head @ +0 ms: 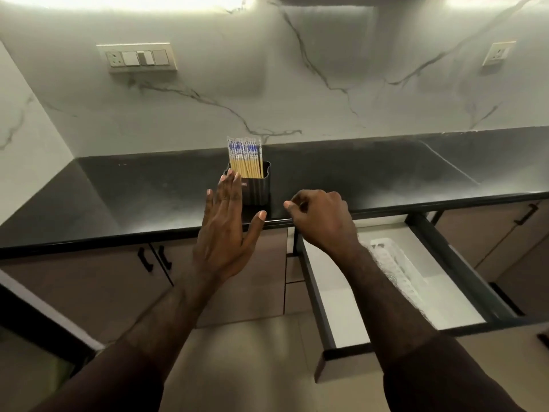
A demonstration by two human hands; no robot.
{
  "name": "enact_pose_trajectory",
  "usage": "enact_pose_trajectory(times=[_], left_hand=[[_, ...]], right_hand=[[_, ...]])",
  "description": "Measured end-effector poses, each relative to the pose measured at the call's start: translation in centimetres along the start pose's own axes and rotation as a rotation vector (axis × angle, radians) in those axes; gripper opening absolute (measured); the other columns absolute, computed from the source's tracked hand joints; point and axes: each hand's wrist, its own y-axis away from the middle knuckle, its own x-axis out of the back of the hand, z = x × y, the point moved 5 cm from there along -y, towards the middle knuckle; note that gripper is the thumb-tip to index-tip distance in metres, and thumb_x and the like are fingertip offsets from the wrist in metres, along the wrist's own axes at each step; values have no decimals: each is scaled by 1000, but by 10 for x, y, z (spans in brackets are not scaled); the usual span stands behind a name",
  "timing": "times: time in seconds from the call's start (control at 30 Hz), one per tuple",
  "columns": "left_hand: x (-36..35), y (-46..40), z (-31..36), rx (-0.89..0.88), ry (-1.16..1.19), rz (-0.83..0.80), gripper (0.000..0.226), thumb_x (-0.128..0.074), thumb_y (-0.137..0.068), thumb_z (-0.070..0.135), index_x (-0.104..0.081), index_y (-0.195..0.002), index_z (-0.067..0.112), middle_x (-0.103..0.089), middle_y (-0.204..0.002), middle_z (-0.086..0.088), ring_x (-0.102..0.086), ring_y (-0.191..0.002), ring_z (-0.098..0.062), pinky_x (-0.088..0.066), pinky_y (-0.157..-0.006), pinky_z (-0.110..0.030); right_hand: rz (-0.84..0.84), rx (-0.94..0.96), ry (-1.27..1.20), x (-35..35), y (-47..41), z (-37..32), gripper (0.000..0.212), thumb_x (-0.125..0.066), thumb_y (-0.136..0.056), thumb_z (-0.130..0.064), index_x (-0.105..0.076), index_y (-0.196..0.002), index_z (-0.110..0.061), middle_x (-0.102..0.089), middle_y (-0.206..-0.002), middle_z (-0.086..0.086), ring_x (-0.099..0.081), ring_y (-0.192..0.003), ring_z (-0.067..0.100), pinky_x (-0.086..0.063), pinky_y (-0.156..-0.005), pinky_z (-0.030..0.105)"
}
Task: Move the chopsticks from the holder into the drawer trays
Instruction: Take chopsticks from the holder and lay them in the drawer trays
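A black ribbed holder [257, 190] stands near the front edge of the black countertop [118, 197]. Several bamboo chopsticks [246, 157] with blue-and-white patterned tops stand upright in it. My left hand [225, 230] is flat with fingers spread, just left of the holder and in front of it, fingertips beside its rim. My right hand [322, 220] hovers to the holder's right with fingers loosely curled and nothing in them. Below it the drawer [463, 263] is pulled out, with a clear plastic tray [395, 263] lying inside, partly hidden by my right forearm.
Cabinet doors with black handles [154, 258] sit under the counter on the left. More cabinet fronts lie to the drawer's right. A marble backsplash carries a switch panel [138, 58] and a socket [499, 53]. Pale floor tiles [252, 346] show below.
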Motion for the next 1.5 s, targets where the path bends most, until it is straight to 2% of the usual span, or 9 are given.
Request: enact_pose_trajectory(times=[0.33, 0.63, 0.93, 1.13, 1.23, 1.33, 1.4, 1.47, 1.5], left_hand=[[-6, -64, -89, 7, -29, -18, 75, -37, -97, 44, -5, -153, 6, -4, -162, -12, -1, -151, -22, 0, -123, -40], [-58, -161, -177, 58, -36, -80, 77, -31, -96, 53, -3, -155, 11, 2, -163, -6, 4, -151, -17, 2, -123, -38], [-116, -221, -231, 44, 15, -129, 69, -34, -99, 42, -8, -154, 9, -1, -162, -6, 2, -150, -17, 4, -121, -35], [-151, -253, -272, 50, 83, -180, 65, -35, -103, 37, -4, -155, 13, 2, -162, -4, 6, -150, -14, 9, -120, -31], [-165, -269, -291, 92, 153, -207, 64, -36, -102, 35, -6, -155, 15, -3, -163, -5, 6, -148, -11, 10, -119, -31], [-180, -283, -305, 132, 245, -259, 63, -40, -102, 33, -10, -155, 17, -16, -162, -6, -6, -149, -14, 5, -121, -35], [-189, -290, -311, 184, 307, -278, 61, -45, -101, 31, -17, -154, 19, -34, -156, -6, -27, -146, -20, -3, -120, -38], [-194, -293, -316, 236, 402, -271, 59, -52, -99, 28, -26, -151, 20, -51, -145, -4, -47, -132, -17, -23, -116, -39], [-197, -295, -318, 263, 461, -257, 59, -55, -97, 26, -30, -150, 20, -56, -140, -4, -53, -123, -10, -36, -109, -34]], right_hand=[[-23, 22, -47, -68, -89, -26, 29, -60, -94, -38, -69, -111, -16, -73, -97, 0, -66, -78, 8, -56, -69, 25], [-96, 0, -54, -140, -212, -12, 29, -60, -94, -37, -66, -116, -19, -72, -111, 1, -69, -85, 7, -58, -68, 21], [-121, -70, -32, -195, -282, -8, 26, -61, -93, -35, -66, -116, -23, -72, -104, 0, -66, -78, 8, -60, -71, 28], [-172, -116, -19, -229, -312, -14, 26, -58, -96, -36, -65, -116, -23, -71, -104, 0, -66, -86, 9, -59, -75, 30], [-173, -152, -6, -241, -326, -16, 25, -57, -96, -33, -65, -117, -22, -71, -105, -1, -67, -89, 9, -58, -78, 29], [-189, -209, -2, -254, -335, -15, 25, -57, -96, -30, -65, -118, -22, -72, -106, 0, -67, -94, 13, -58, -84, 38], [-197, -232, 6, -260, -339, -14, 26, -56, -96, -28, -64, -120, -22, -72, -106, 2, -67, -94, 15, -57, -85, 40], [-201, -254, 13, -266, -342, -12, 26, -55, -97, -27, -63, -121, -22, -72, -104, 2, -67, -91, 14, -57, -85, 39], [-204, -262, 12, -268, -343, -11, 26, -55, -97, -27, -62, -121, -23, -72, -103, 1, -67, -89, 13, -57, -84, 38]])
